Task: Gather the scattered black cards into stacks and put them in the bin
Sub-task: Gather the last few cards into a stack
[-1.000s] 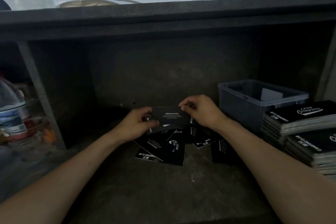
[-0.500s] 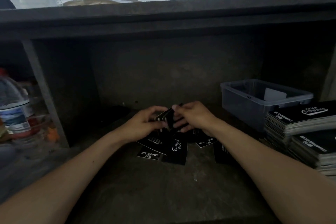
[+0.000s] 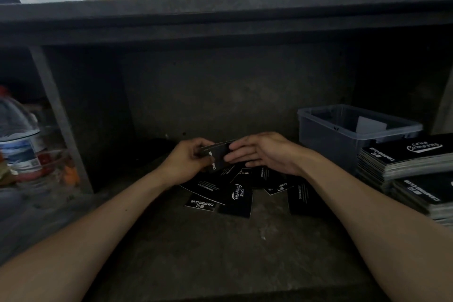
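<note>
Evidently light, stiff and slick, the small stack (image 3: 217, 154) sat pinched by my left hand (image 3: 188, 162); right hand (image 3: 259, 152), fingers loosely spread, steadied its edge

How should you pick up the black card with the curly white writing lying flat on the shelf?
The card with curly writing lies flat, its far end tucked under other scattered cards, and only its near short edge is free. Probably best to come from the near side, slide fingertips under that edge and pinch thumb on top, then draw it toward you. Both hands are busy with the small stack.
</note>
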Motion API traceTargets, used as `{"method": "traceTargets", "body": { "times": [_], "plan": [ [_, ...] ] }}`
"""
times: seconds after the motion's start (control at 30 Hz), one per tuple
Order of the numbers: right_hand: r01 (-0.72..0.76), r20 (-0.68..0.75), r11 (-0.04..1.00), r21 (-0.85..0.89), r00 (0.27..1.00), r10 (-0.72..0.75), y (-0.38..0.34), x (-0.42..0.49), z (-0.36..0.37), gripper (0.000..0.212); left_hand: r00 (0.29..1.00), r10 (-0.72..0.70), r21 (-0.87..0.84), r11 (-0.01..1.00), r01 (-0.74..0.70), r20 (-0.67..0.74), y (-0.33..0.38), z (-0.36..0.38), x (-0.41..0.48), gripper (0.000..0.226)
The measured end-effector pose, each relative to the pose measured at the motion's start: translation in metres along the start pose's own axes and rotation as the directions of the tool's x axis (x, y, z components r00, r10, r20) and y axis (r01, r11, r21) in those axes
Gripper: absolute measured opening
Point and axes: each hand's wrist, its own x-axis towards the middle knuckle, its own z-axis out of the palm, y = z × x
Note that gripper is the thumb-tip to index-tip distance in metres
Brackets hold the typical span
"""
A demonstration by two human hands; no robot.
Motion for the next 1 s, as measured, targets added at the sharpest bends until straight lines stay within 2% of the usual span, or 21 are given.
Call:
{"method": "traceTargets", "body": {
  "times": [0.07,0.13,0.17,0.2,0.27,0.3,0.37,0.5,0.57,0.63,0.7,0.77,0.83,0.87,0.9,0.93,0.97,1.0],
  "plan": [
    [0.043,-0.244,0.999,0.003,0.969,-0.041,-0.002,0.0,-0.006,0.028,0.999,-0.013,0.023,1.0,0.014,-0.043,-0.004,-0.005,0.003,0.028],
    [0.033,-0.504,0.974,-0.224,0.851,-0.144,0.0,0.0,-0.018,0.015,0.997,-0.024,0.04,0.999,0.026,-0.069,-0.008,-0.01,0.007,0.03],
    [-0.033,-0.535,0.925,-0.379,0.823,-0.19,0.002,0.0,-0.025,0.008,0.996,-0.027,0.055,0.998,0.031,-0.081,-0.011,-0.013,0.009,0.032],
    [-0.117,-0.505,0.858,-0.5,0.844,-0.179,0.004,-0.002,-0.031,0.013,0.996,-0.03,0.075,0.996,0.036,-0.09,-0.014,-0.015,0.01,0.035],
    [-0.284,-0.392,0.706,-0.649,0.92,0.01,0.008,-0.006,-0.034,0.052,0.996,-0.046,0.117,0.992,0.055,-0.078,-0.018,-0.016,0.01,0.041],
    [-0.338,-0.361,0.625,-0.703,0.928,0.095,0.009,-0.007,-0.034,0.068,0.996,-0.054,0.128,0.99,0.062,-0.064,-0.019,-0.015,0.009,0.042],
    [-0.352,-0.344,0.551,-0.757,0.931,0.121,0.011,-0.007,-0.033,0.076,0.998,-0.037,0.145,0.988,0.045,-0.06,-0.02,-0.013,0.008,0.042],
    [-0.345,-0.39,0.606,-0.716,0.919,0.062,0.012,-0.006,-0.038,0.073,0.996,-0.007,0.164,0.986,0.022,-0.092,-0.02,-0.013,0.007,0.041],
    [-0.358,-0.454,0.659,-0.662,0.891,0.029,0.012,-0.004,-0.043,0.06,0.996,-0.016,0.161,0.986,0.031,-0.093,-0.02,-0.013,0.007,0.041],
    [-0.324,-0.525,0.779,-0.536,0.851,-0.007,0.009,-0.003,-0.05,0.038,0.997,-0.025,0.144,0.989,0.036,-0.077,-0.02,-0.012,0.007,0.041],
    [-0.201,-0.585,0.924,-0.324,0.811,-0.029,0.002,-0.004,-0.055,0.027,0.997,-0.034,0.121,0.992,0.043,-0.071,-0.019,-0.012,0.007,0.04],
    [0.036,-0.694,0.986,-0.16,0.707,-0.138,-0.007,-0.006,-0.053,0.019,0.996,-0.044,0.106,0.993,0.052,-0.08,-0.02,-0.012,0.008,0.036],
    [0.237,-0.761,0.928,-0.288,0.531,-0.372,-0.012,-0.005,-0.043,0.017,0.995,-0.052,0.093,0.994,0.059,-0.08,-0.019,-0.01,0.009,0.031],
    [0.285,-0.737,0.875,-0.391,0.473,-0.483,-0.012,-0.004,-0.036,0.017,0.996,-0.056,0.083,0.995,0.062,-0.072,-0.017,-0.009,0.009,0.031],
    [0.303,-0.681,0.826,-0.475,0.467,-0.564,-0.011,-0.002,-0.026,0.018,0.996,-0.06,0.071,0.995,0.064,-0.062,-0.016,-0.008,0.008,0.032],
    [0.309,-0.598,0.785,-0.538,0.517,-0.613,-0.007,0.001,-0.015,0.018,0.997,-0.061,0.061,0.996,0.064,-0.051,-0.015,-0.008,0.008,0.033],
    [0.296,-0.5,0.763,-0.574,0.612,-0.613,-0.001,0.004,-0.004,0.017,0.998,-0.06,0.054,0.997,0.062,-0.037,-0.015,-0.009,0.008,0.034],
    [0.259,-0.4,0.77,-0.583,0.733,-0.55,0.004,0.006,0.007,0.019,0.998,-0.058,0.055,0.997,0.059,-0.021,-0.015,-0.01,0.008,0.035]
  ]
}}
